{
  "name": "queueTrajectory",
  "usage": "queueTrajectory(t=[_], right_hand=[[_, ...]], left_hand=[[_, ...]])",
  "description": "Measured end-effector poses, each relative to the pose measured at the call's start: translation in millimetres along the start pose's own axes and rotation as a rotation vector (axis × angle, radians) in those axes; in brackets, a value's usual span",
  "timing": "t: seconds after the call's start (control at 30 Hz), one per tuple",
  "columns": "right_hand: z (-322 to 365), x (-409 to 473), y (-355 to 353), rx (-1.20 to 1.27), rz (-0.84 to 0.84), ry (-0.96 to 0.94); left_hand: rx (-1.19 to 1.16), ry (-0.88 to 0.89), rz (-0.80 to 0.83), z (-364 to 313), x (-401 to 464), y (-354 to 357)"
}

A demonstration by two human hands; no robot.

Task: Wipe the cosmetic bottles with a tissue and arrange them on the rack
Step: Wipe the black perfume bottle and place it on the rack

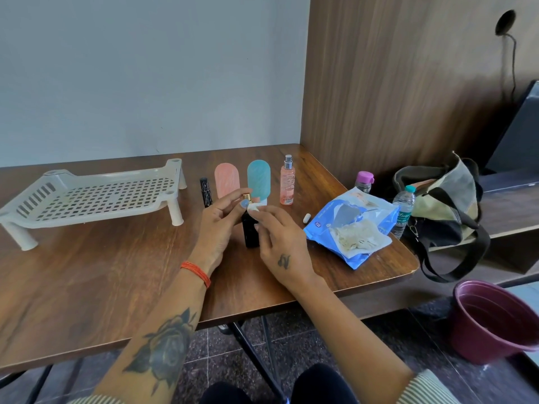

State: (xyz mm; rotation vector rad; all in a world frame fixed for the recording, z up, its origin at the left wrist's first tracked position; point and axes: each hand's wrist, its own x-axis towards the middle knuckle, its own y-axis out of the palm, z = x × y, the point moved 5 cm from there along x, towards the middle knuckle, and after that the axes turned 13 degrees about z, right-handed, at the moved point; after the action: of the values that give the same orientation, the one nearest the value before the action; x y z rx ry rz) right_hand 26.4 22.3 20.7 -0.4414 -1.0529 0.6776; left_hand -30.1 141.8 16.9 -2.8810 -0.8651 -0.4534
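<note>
— Two forearms reach up from the bottom of the head view, one tattooed with a rose and wearing an orange thread band point(196, 272) at the wrist. What are the hands doing?

— At the middle of the wooden worktop point(87, 287), the left hand point(217, 228) has its grip curled round the gold-capped top of a black bottle point(250, 230) that stands upright on the wood. The right hand point(281, 243) pinches a small white tissue point(253, 207) against the bottle's neck.

— And the other cosmetics?

— Just behind the hands stand, from left to right, a slim black tube point(205, 195), a pink bottle point(227, 179), a teal bottle point(259, 179) and a clear pink spray bottle point(287, 182), all upright. The white slotted rack point(93, 199) sits well apart at the left, nothing on it.

— What lies at the right?

— An opened blue tissue pack point(350, 225) with white sheets spilling out, a small white cap point(306, 218) beside it, two water bottles, one purple-capped point(364, 182) and one teal-capped point(404, 211), and a bag point(446, 205) beyond the worktop's edge. A maroon tub point(495, 322) sits lower right.
</note>
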Motion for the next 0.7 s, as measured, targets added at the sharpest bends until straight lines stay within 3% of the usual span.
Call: queueTrajectory(t=[0.3,0.47,0.63,0.7], right_hand=[[1.7,-0.7,-5.2,0.025,-0.087,-0.019],[0.8,2.5,1.2,0.018,-0.003,-0.055],[0.7,-0.8,-6.6,0.01,-0.098,-0.03],[4.4,0.5,-3.9,0.004,-0.055,-0.053]], left_hand=[[0.012,0.009,0.018,0.2,-0.6,1.4],[0.005,-0.006,0.014,0.9,0.3,1.5],[0.001,0.012,0.035,-2.1,-1.6,3.3],[0.007,0.026,0.037,-4.1,-2.1,4.5]])
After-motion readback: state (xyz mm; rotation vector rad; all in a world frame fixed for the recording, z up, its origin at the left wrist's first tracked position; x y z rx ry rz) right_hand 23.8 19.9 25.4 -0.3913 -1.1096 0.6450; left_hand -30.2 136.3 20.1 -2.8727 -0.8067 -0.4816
